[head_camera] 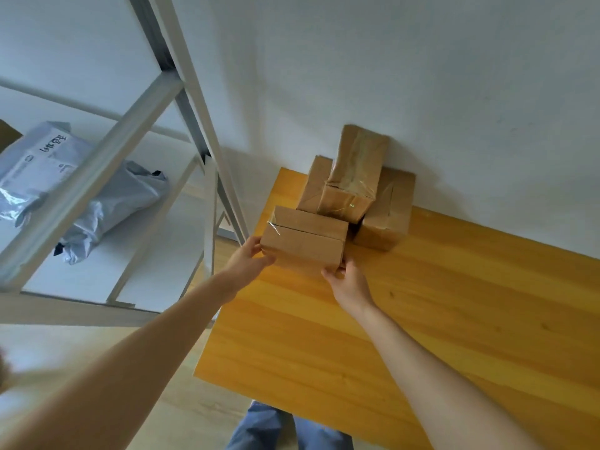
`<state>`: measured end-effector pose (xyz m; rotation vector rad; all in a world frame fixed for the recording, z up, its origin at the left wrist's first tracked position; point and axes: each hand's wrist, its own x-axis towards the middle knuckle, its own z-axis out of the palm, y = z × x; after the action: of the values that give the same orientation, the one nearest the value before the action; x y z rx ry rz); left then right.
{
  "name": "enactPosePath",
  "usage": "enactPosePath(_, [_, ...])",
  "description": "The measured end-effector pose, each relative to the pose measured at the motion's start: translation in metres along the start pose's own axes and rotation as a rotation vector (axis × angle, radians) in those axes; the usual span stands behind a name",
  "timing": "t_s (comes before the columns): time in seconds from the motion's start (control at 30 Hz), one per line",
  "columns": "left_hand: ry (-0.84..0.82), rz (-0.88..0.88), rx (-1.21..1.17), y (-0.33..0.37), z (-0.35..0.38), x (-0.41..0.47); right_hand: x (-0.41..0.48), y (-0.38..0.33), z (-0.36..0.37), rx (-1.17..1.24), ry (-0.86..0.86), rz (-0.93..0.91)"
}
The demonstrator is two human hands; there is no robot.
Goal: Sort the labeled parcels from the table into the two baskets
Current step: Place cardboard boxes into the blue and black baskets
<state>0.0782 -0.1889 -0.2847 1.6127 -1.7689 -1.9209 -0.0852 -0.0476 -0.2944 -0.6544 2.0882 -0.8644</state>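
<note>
Two grips hold one parcel [305,243] by its short ends, left grip [247,264] and right grip [348,282] both curled round it, just in front of the stack [355,177] on the desk [438,319]. Stiff taped cardboard, likely light; end-holds suit it.

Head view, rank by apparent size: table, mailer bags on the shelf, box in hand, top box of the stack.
1. table
2. mailer bags
3. held box and top box: about alike; the held one is nearer, so unranked.

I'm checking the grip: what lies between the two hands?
In the head view, one taped cardboard parcel lies between the left hand and the right hand, which hold its opposite ends.
</note>
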Motion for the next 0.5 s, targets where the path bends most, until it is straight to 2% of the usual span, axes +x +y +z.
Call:
enactPosePath(0.27, [-0.053,0.042,0.012,0.004,-0.019,-0.021,-0.038,-0.012,0.010,0.080,0.140,-0.024])
enactPosePath(0.5, [-0.160,0.153,-0.035,0.015,-0.019,-0.042,-0.069,-0.017,0.013,0.193,0.321,-0.039])
